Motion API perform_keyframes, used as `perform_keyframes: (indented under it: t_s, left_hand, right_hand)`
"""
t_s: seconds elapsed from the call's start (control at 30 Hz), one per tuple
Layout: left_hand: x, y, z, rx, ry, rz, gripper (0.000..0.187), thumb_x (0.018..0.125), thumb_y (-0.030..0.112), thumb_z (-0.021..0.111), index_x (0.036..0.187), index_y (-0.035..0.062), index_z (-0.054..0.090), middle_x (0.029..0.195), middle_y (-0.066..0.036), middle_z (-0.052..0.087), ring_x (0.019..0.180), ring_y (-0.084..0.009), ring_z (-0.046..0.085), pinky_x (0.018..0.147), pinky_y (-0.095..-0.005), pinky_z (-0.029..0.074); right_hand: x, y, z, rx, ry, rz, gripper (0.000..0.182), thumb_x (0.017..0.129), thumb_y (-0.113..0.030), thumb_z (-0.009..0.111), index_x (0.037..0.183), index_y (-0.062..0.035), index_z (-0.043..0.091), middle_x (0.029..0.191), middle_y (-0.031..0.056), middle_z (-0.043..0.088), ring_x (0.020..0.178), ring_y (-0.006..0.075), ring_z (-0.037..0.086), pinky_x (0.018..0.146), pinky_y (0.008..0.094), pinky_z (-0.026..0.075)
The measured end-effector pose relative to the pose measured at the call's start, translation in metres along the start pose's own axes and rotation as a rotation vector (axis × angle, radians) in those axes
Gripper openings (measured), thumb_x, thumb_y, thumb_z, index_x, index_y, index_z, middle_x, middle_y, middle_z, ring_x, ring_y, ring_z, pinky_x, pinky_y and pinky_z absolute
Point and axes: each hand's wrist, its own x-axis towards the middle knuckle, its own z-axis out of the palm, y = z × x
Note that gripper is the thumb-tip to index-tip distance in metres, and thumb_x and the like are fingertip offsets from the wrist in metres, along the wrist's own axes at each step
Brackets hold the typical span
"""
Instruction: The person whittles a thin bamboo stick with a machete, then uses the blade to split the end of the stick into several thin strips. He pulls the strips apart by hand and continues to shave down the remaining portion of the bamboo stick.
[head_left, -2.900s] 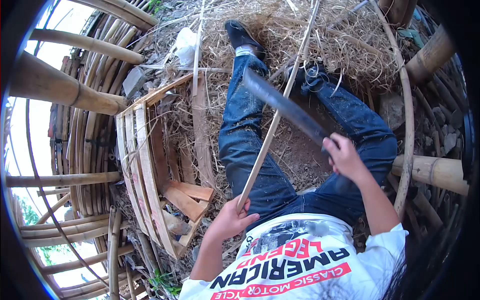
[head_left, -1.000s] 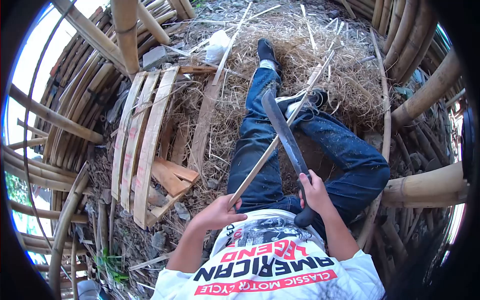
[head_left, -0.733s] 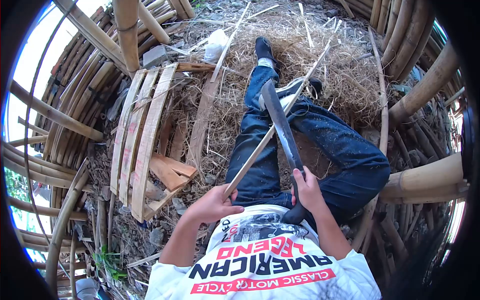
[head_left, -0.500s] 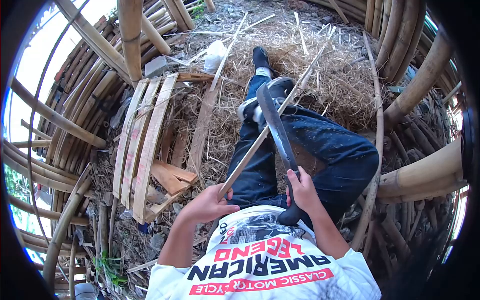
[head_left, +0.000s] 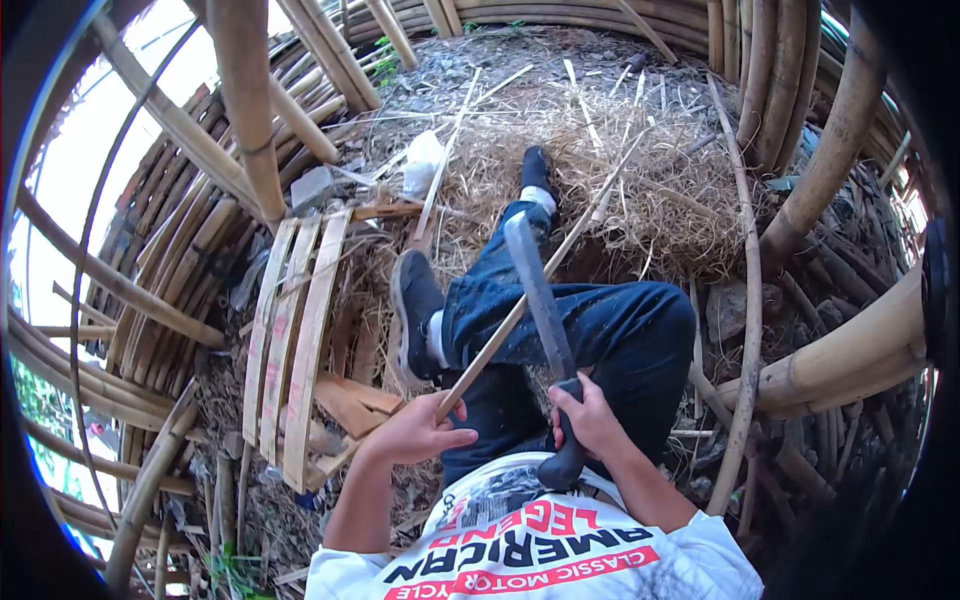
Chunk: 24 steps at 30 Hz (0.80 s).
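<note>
A long, thin bamboo strip (head_left: pixel 503 330) runs up and away from my left hand (head_left: pixel 420 428), whose fingers are closed around its near end while the thumb sticks out to the right. My right hand (head_left: pixel 592 416) grips a machete (head_left: pixel 540 290) by its dark handle, with the rounded butt close to my shirt. The blade points away from me and slants to the left. It overlaps the strip in this view, over my bent leg in dark jeans (head_left: pixel 620 320).
Pale wooden slats (head_left: pixel 310 340) and wood offcuts (head_left: pixel 350 400) lie at the left. Dry shavings (head_left: pixel 650 200) cover the ground ahead, near a white plastic bag (head_left: pixel 423 165). Thick bamboo poles (head_left: pixel 830 350) stand at both sides, and a long stick (head_left: pixel 748 300) lies at the right.
My crossed leg has shifted left, with its shoe now out beside the wooden slats. Both hands keep their hold on the strip and the machete. The view has tilted slightly.
</note>
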Motion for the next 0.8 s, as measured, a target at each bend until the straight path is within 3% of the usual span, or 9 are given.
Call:
perform_keyframes:
  t_s: [0.1, 0.23, 0.4, 0.5, 0.63, 0.8]
  left_hand:
    - [0.024, 0.004, -0.014, -0.008, 0.018, -0.04, 0.035, 0.082, 0.03, 0.077, 0.098, 0.0074, 0.055, 0.069, 0.005, 0.048, 0.057, -0.0035, 0.041, 0.048, -0.0222, 0.033]
    - [0.042, -0.003, -0.04, -0.167, -0.021, -0.103, 0.032, 0.091, 0.023, 0.066, 0.111, 0.0037, 0.051, 0.078, 0.002, 0.046, 0.067, -0.0064, 0.044, 0.056, -0.0241, 0.037]
    - [0.061, -0.002, -0.056, -0.232, -0.03, -0.121, 0.021, 0.096, 0.019, 0.054, 0.11, 0.0028, 0.051, 0.078, 0.001, 0.046, 0.068, -0.0073, 0.043, 0.059, -0.0248, 0.038]
    - [0.074, -0.003, -0.057, -0.149, -0.015, -0.092, 0.017, 0.099, 0.015, 0.046, 0.109, 0.0021, 0.051, 0.077, 0.0, 0.047, 0.067, -0.0084, 0.044, 0.059, -0.0263, 0.039]
    - [0.079, -0.001, -0.06, -0.263, -0.042, -0.183, 0.017, 0.099, 0.015, 0.045, 0.109, 0.0017, 0.05, 0.074, 0.0, 0.046, 0.066, -0.0093, 0.045, 0.059, -0.0269, 0.04]
    - [0.088, 0.009, -0.055, -0.091, -0.015, -0.132, 0.014, 0.099, 0.013, 0.044, 0.107, 0.0023, 0.049, 0.072, 0.0, 0.045, 0.064, -0.0082, 0.044, 0.057, -0.0262, 0.039]
  right_hand:
    - [0.018, -0.006, -0.004, -0.021, -0.016, 0.033, 0.017, 0.095, -0.018, 0.057, 0.099, -0.0055, 0.047, 0.065, 0.0045, 0.054, 0.045, 0.0141, 0.054, 0.04, 0.03, 0.046]
    - [0.045, -0.016, -0.022, -0.039, 0.129, -0.096, 0.017, 0.096, -0.018, 0.057, 0.101, -0.0034, 0.048, 0.063, 0.0039, 0.054, 0.044, 0.0119, 0.053, 0.039, 0.0278, 0.043]
    - [0.07, -0.024, -0.037, -0.078, 0.158, -0.053, 0.017, 0.097, -0.018, 0.054, 0.102, -0.0043, 0.045, 0.061, 0.0039, 0.052, 0.043, 0.0123, 0.053, 0.038, 0.0275, 0.043]
    - [0.066, -0.027, -0.034, -0.142, 0.051, 0.01, 0.019, 0.097, -0.021, 0.053, 0.105, -0.0056, 0.044, 0.063, 0.0046, 0.052, 0.043, 0.0131, 0.052, 0.039, 0.0278, 0.044]
    - [0.079, -0.043, -0.058, -0.225, 0.081, 0.015, 0.021, 0.097, -0.02, 0.054, 0.107, -0.0031, 0.046, 0.063, 0.0043, 0.052, 0.042, 0.0126, 0.051, 0.038, 0.0269, 0.042]
    - [0.089, -0.044, -0.059, -0.126, 0.154, 0.033, 0.024, 0.096, -0.02, 0.056, 0.109, -0.0038, 0.044, 0.062, 0.003, 0.05, 0.042, 0.0114, 0.05, 0.038, 0.0266, 0.043]
